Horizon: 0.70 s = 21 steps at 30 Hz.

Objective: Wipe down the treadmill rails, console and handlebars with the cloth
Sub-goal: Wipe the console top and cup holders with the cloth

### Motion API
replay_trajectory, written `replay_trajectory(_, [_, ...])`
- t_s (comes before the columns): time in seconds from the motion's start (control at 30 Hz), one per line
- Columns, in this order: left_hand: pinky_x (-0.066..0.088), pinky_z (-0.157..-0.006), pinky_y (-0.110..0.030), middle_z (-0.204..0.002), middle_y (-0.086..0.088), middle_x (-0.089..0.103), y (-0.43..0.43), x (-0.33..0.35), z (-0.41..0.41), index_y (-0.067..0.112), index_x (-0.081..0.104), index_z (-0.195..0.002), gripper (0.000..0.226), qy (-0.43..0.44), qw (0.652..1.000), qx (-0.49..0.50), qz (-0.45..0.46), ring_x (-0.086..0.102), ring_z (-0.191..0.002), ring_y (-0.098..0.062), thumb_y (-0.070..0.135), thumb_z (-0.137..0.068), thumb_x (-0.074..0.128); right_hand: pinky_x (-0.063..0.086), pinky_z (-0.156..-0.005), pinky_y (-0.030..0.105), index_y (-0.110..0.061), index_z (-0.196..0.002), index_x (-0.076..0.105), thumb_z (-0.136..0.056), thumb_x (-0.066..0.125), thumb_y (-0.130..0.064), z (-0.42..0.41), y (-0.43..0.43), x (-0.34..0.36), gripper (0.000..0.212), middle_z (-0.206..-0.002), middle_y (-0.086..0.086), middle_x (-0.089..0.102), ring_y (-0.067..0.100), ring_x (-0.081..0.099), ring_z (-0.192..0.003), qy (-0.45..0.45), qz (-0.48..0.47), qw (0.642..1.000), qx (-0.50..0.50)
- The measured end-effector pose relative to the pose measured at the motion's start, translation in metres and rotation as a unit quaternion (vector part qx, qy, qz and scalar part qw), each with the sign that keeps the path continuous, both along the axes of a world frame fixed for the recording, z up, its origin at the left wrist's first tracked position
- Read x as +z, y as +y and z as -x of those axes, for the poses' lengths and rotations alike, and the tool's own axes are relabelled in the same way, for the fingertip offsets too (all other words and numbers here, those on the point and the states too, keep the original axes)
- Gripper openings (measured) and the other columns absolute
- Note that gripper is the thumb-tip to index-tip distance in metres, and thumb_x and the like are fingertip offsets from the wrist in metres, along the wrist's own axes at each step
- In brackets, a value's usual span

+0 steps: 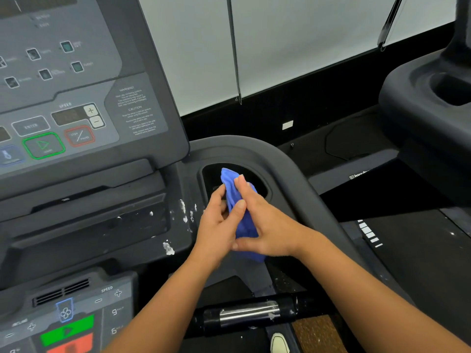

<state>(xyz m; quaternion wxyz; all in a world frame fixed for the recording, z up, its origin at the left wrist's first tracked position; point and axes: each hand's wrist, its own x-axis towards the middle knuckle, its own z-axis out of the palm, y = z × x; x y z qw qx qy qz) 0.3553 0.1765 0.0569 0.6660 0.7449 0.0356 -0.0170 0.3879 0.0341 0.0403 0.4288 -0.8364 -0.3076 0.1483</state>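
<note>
Where hands point(219, 225) meet: cloth point(242, 207) (bunched).

1. Beyond the hands, pale window blinds point(293, 42) filling the upper view, evenly lit by soft daylight.
2. Above the hands, a thin blind cord point(235, 54) hanging straight down; a second cord point(388, 24) slanting at upper right.
3. Below the blinds, a dark wall band point(293, 110) bearing a small white label point(287, 125).
4. Right of the hands, a neighbouring black machine point(420, 98) with a recessed cup holder point(451, 90).
5. Further right and lower, a dark running belt point(420, 250) marked with short white stripes point(369, 233).
6. Below the hands, a patch of brown speckled floor point(318, 335).
</note>
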Motion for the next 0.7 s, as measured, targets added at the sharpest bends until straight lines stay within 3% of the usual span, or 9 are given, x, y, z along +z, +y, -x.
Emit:
replay_trajectory(0.1, [0.053, -0.087, -0.045, -0.100, -0.001, 0.070, 0.010, -0.006, -0.001, 0.032, 0.044, -0.132, 0.053, 0.006, 0.994, 0.065, -0.093, 0.067, -0.091, -0.018, 0.003, -0.089, 0.054, 0.022, -0.111, 0.017, -0.026, -0.149, -0.016, -0.080, 0.066, -0.016, -0.004, -0.006, 0.005, 0.108, -0.160, -0.009, -0.004, 0.004, 0.006, -0.145, 0.037, -0.016, 0.999, -0.005])
replay_trajectory(0.2, [0.049, -0.075, -0.021, -0.096, 0.011, 0.064, 0.013, -0.007, -0.001, 0.035, 0.047, -0.129, 0.055, -0.011, 0.975, 0.084, -0.203, 0.060, -0.077, -0.001, 0.001, -0.086, 0.051, 0.027, -0.113, 0.034, -0.022, -0.147, 0.033, -0.087, 0.053, -0.011, -0.012, -0.005, -0.004, 0.064, -0.153, 0.006, 0.030, 0.022, 0.029, -0.139, -0.073, 0.023, 0.992, -0.105])
replay_trajectory(0.23, [0.045, -0.067, -0.013, -0.089, 0.012, 0.062, 0.014, -0.006, 0.000, 0.034, 0.050, -0.127, 0.052, -0.016, 0.968, 0.088, -0.235, 0.056, -0.069, -0.001, 0.002, -0.086, 0.053, 0.026, -0.114, 0.037, -0.018, -0.135, 0.052, -0.089, 0.052, -0.012, -0.014, -0.003, -0.008, 0.046, -0.147, 0.012, 0.040, 0.029, 0.034, -0.136, -0.127, 0.061, 0.983, -0.120])
replay_trajectory(0.3, [0.043, -0.066, -0.011, -0.085, 0.007, 0.063, 0.018, -0.004, 0.000, 0.028, 0.055, -0.125, 0.047, -0.036, 0.954, 0.098, -0.281, 0.054, -0.066, -0.002, 0.004, -0.084, 0.060, 0.020, -0.115, 0.034, -0.012, -0.113, 0.069, -0.089, 0.057, -0.013, -0.015, 0.001, -0.014, 0.027, -0.129, 0.016, 0.058, 0.035, 0.047, -0.126, -0.191, 0.111, 0.968, -0.116])
replay_trajectory(0.37, [0.048, -0.078, -0.022, -0.093, 0.003, 0.063, 0.024, -0.002, -0.002, 0.025, 0.059, -0.123, 0.046, -0.055, 0.939, 0.103, -0.323, 0.058, -0.079, -0.010, 0.005, -0.082, 0.064, 0.010, -0.110, 0.022, -0.011, -0.111, 0.071, -0.089, 0.061, -0.011, -0.013, 0.003, -0.010, 0.024, -0.122, 0.013, 0.064, 0.032, 0.049, -0.123, -0.207, 0.123, 0.962, -0.128])
replay_trajectory(0.47, [0.049, -0.077, -0.036, -0.104, -0.002, 0.051, 0.029, -0.001, -0.002, 0.020, 0.059, -0.125, 0.053, -0.056, 0.899, 0.125, -0.416, 0.055, -0.088, -0.022, -0.004, -0.078, 0.054, 0.006, -0.107, 0.015, -0.012, -0.115, 0.069, -0.091, 0.060, -0.011, -0.016, 0.000, -0.006, 0.026, -0.125, 0.008, 0.063, 0.027, 0.041, -0.131, -0.207, 0.124, 0.962, -0.128])
replay_trajectory(0.53, [0.052, -0.074, -0.043, -0.112, -0.007, 0.052, 0.024, 0.001, 0.001, 0.013, 0.061, -0.122, 0.052, -0.130, 0.864, 0.131, -0.468, 0.051, -0.099, -0.027, -0.003, -0.075, 0.046, 0.016, -0.112, 0.029, -0.011, -0.110, 0.071, -0.087, 0.062, -0.007, -0.018, 0.001, -0.007, 0.025, -0.116, 0.007, 0.068, 0.032, 0.043, -0.130, -0.206, 0.145, 0.957, -0.141])
replay_trajectory(0.6, [0.053, -0.083, -0.044, -0.116, -0.012, 0.057, 0.015, -0.004, -0.002, 0.006, 0.063, -0.117, 0.049, -0.225, 0.830, 0.078, -0.505, 0.052, -0.110, -0.033, 0.007, -0.076, 0.038, 0.028, -0.108, 0.048, -0.011, -0.103, 0.073, -0.080, 0.067, -0.002, -0.019, -0.001, -0.010, 0.025, -0.106, 0.008, 0.071, 0.038, 0.050, -0.123, -0.224, 0.179, 0.943, -0.171])
replay_trajectory(0.7, [0.038, -0.105, -0.046, -0.131, -0.016, 0.054, 0.001, -0.025, -0.011, 0.005, 0.056, -0.127, 0.046, -0.244, 0.787, -0.051, -0.565, 0.041, -0.132, -0.035, 0.022, -0.088, 0.038, 0.024, -0.110, 0.055, -0.009, -0.124, 0.061, -0.083, 0.065, -0.008, -0.019, -0.003, -0.007, 0.040, -0.128, 0.013, 0.059, 0.039, 0.039, -0.132, -0.243, 0.232, 0.923, -0.189])
